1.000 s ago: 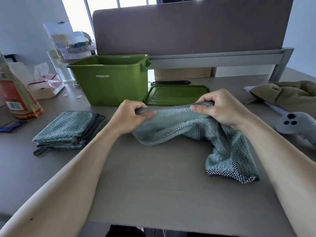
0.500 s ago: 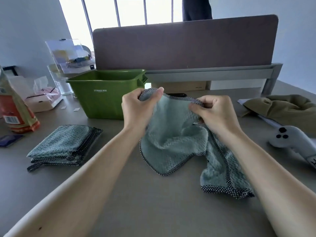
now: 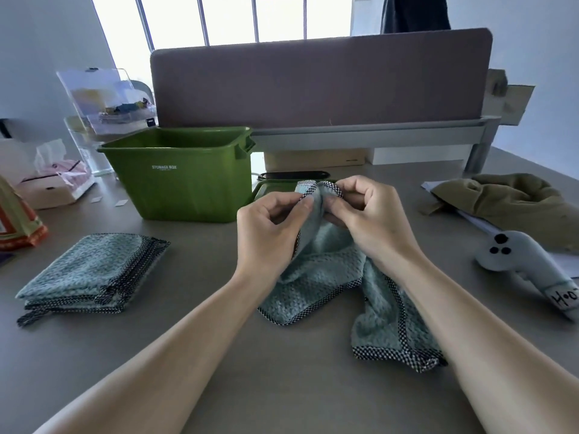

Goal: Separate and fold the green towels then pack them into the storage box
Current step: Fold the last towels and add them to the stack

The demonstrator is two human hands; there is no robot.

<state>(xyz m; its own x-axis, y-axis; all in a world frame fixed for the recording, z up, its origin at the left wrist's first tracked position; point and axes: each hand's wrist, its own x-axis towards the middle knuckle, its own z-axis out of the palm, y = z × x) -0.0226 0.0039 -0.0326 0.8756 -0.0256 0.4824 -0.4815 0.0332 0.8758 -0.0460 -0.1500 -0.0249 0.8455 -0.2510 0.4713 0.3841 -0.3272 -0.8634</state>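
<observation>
A pale green towel [image 3: 316, 286] with a black-and-white checked border hangs crumpled from both my hands down onto the desk. My left hand [image 3: 269, 227] pinches its top edge. My right hand [image 3: 363, 214] pinches the same edge close beside it, so the two corners meet. A stack of folded green towels [image 3: 91, 272] lies on the desk at the left. The open green storage box [image 3: 185, 173] stands behind, left of my hands. Its green lid [image 3: 269, 187] lies flat behind the towel, mostly hidden.
An olive cloth [image 3: 513, 202] and a grey soft toy [image 3: 526, 267] lie at the right. A tissue box [image 3: 53, 180], an orange bag [image 3: 18, 223] and a clear organiser [image 3: 103, 101] stand at the left. A desk divider [image 3: 319, 83] closes the back.
My hands have come together, bringing the two ends of the towel's top edge side by side. The towel has bunched up beneath them.
</observation>
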